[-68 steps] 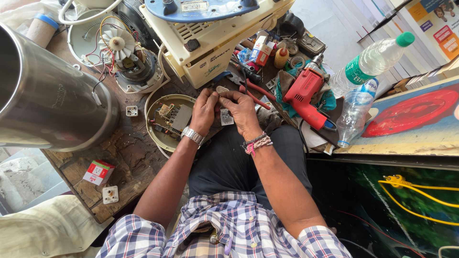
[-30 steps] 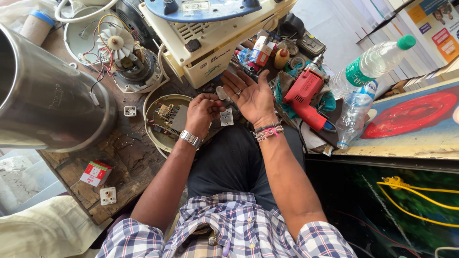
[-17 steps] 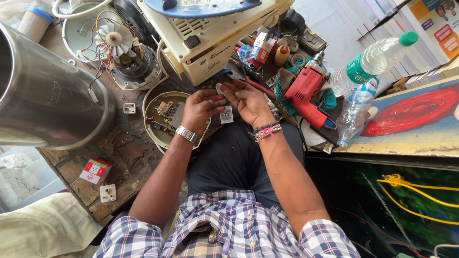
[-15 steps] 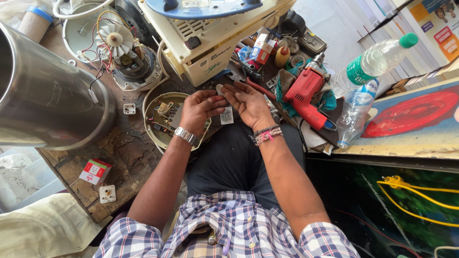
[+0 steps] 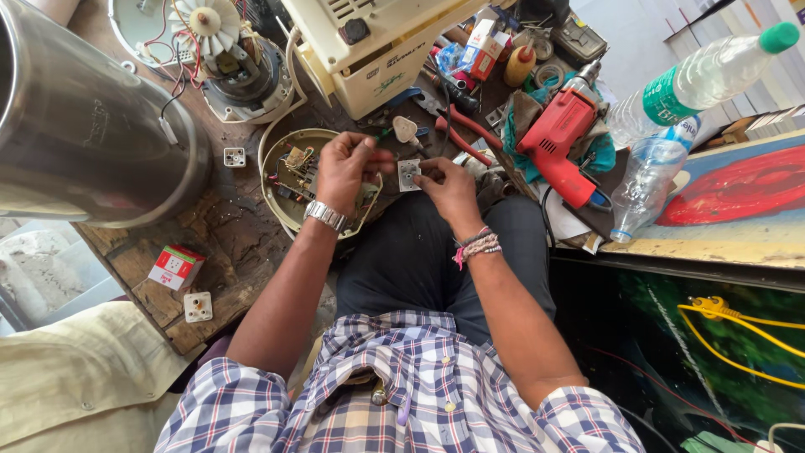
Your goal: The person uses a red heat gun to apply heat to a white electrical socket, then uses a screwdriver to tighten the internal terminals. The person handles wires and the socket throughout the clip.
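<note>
Beside the round base [image 5: 289, 180], which lies on the worn wooden tabletop [image 5: 218, 243], both hands work close together. This base is the landmark for all places below.

Far to the left of the base stands a big steel drum [image 5: 84, 126], and above the base sits a motor [image 5: 239, 71] with a white fan. A cream box [image 5: 377, 50] is up and to the right of the base, and further right lie a red drill [image 5: 562, 138] and two plastic bottles [image 5: 662, 143].

The base itself is a shallow cream shell with small wired parts inside. I judge it light and stiff, but the wires look thin and easy to tear, so it is better to take it by the rim and not by the inside.

The left hand [image 5: 348, 168] rests over the right part of the base, its fingers bent and pinching something thin; what exactly, I cannot tell. The right hand [image 5: 444, 184] is just to the right of the base, apart from the left one, and clamps a small white switch plate [image 5: 408, 174] between thumb and fingers. This plate seems light, hard and a little brittle; the edges are the safe place to hold. It is between the two hands, nearly touching the left fingers.
</note>
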Demonstrator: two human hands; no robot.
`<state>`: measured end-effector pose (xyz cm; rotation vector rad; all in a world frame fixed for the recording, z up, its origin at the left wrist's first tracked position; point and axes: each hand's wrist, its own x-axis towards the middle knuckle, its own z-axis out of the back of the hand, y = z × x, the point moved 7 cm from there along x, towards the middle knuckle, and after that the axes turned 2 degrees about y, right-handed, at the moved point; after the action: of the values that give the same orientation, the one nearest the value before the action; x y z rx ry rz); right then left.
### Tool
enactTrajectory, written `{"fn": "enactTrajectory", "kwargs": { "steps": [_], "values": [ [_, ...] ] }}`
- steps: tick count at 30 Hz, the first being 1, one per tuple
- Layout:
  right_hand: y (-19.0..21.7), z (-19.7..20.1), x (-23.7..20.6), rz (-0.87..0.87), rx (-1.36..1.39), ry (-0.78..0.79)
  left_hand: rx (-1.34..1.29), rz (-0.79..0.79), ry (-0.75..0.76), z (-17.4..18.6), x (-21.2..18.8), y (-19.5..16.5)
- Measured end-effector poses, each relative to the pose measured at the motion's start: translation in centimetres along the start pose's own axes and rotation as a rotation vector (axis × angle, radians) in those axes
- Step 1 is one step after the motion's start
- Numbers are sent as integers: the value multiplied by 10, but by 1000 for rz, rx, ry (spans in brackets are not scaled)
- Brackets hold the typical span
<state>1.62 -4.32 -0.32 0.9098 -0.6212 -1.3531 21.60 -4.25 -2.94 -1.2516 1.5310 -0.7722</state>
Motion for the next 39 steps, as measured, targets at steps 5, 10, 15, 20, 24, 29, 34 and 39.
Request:
{"fn": "enactTrajectory", "kwargs": {
  "steps": [5, 10, 15, 20, 24, 29, 34, 39],
  "values": [
    [29, -8, -7, 263, 113, -46, 141, -50, 26, -16, -11, 3],
    [44, 1, 0, 356, 139, -100, 18, -105, 68, -25, -8, -5],
    [53, 7, -4, 412, 103, -213, -33, -193, 41, -33, -5, -6],
    [63, 10, -13, 419, 65, -328, -130, -176, 21, -41, -4, 2],
    [77, 6, -15, 459, -60, -313, -130, -132, -27, -35, -7, 9],
    [84, -5, -15, 609, -152, -300, -212, -31, -1, -31, -7, 12],
    [30, 5, 8, 271, 300, -146, 352, -80, -48, -11, -15, -7],
    [-34, 8, 1, -129, 402, -40, 812, -189, -172, 13, -51, -17]
  ]
}}
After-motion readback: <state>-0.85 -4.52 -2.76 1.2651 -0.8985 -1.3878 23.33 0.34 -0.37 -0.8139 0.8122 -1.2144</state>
